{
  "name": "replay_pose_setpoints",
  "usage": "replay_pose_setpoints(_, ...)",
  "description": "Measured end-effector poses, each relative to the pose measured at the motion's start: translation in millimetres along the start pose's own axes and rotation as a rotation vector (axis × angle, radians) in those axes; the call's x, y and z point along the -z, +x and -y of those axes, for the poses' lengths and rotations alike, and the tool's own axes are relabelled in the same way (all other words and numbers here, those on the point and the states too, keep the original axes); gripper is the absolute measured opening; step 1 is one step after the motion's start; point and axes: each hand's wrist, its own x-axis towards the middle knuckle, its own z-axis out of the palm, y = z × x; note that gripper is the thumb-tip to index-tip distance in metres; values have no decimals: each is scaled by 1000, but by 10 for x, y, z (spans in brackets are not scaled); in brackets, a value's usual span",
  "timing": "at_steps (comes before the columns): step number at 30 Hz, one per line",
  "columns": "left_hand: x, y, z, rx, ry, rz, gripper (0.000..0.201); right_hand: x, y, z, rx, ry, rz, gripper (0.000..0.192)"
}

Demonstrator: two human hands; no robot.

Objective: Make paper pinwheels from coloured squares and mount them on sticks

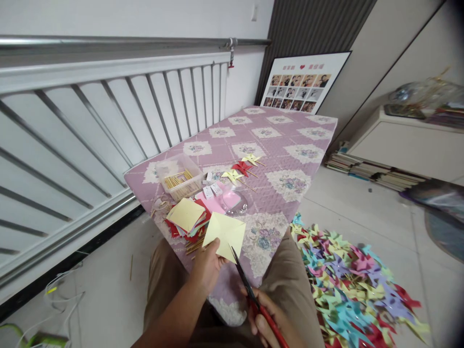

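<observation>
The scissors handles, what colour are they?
Red. The scissors in the right hand show red handles and dark blades in the head view.

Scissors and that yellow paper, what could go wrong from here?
The left hand pinches the yellow paper close to where the scissors in the right hand point, so a finger might get nicked. The sheet is held at one edge only, so it may flop and the cut wander. The paper stack sits at the table edge and might get knocked off.
</observation>
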Motion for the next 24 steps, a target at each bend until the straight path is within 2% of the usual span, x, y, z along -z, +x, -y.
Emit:
replay_pose_setpoints(5,-90,49,1,26,1,-16,35,69,110,66,-1,12,24,78)
replay_pose_setpoints(9,-175,93,-18,15,-7,2,36,148,170,-65,23,28,30,74)
replay_pose_setpoints(14,-263,123,-50,6,31,-10,39,213,256,-182,-28,47,-7,76)
replay_pose_setpoints(19,-287,175,-46,-1,53,-8,36,239,334,-43,-102,106,-19,83)
replay_pose_setpoints(24,-342,219,-60,14,31,-12,38,264,329,143,-153,111,-62,79)
